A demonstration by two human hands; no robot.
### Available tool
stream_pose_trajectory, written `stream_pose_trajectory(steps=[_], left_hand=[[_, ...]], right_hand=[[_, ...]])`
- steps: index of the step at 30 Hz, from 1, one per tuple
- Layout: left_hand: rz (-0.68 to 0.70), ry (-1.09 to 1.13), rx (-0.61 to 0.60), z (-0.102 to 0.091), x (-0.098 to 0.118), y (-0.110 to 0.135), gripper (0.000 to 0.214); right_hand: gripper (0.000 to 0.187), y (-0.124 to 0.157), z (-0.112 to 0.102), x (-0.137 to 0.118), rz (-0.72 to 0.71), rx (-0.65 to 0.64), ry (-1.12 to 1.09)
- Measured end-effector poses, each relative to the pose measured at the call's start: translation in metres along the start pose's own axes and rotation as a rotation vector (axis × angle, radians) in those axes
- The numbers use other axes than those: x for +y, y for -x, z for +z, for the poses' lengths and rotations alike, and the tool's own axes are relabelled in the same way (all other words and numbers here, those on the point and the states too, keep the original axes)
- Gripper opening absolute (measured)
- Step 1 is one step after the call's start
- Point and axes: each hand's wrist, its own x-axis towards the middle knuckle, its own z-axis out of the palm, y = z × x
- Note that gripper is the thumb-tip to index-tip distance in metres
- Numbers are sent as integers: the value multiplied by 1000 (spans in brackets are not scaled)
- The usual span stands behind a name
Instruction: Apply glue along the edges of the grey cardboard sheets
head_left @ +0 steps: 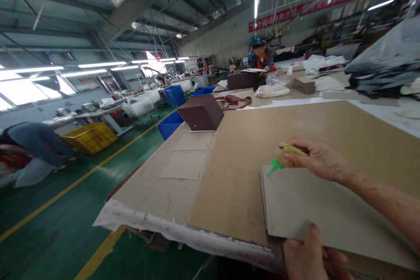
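My right hand is closed around a yellowish, rounded, bottle-like object with a bright green tie at its lower end. It holds this object over the far left corner of a stack of grey-beige cardboard sheets. At the near edge of the stack is my left hand. Its thumb presses on the top sheet and its other fingers curl at the edge, partly hidden below. Under the stack lies a large tan board on the worktable.
A dark brown box stands beyond the board, near brown straps. Flat beige panels lie at left. A person leans over the table's far end. Yellow and blue bins stand on the green floor; another person bends at left.
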Motion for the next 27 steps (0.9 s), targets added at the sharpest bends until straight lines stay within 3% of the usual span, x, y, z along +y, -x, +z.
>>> stream_pose_trajectory(steps=[11,15,20,24,27], left_hand=[[-18,24,56,3,10,8,65],[-34,5,57,6,10,7,67],[-36,-29,144,8,9,6,71],[-45,-53,56,1,9,6,71],[-74,-84,58,-3,11,7,72]], right_hand=[[32,-6,0,0,-63,-11,71],[28,-3,-16,1,-65,-38,132],[38,10,-41,8,22,-62,236],[41,29,-62,17,104,-24,264],[40,44,-75,27,147,32,265]])
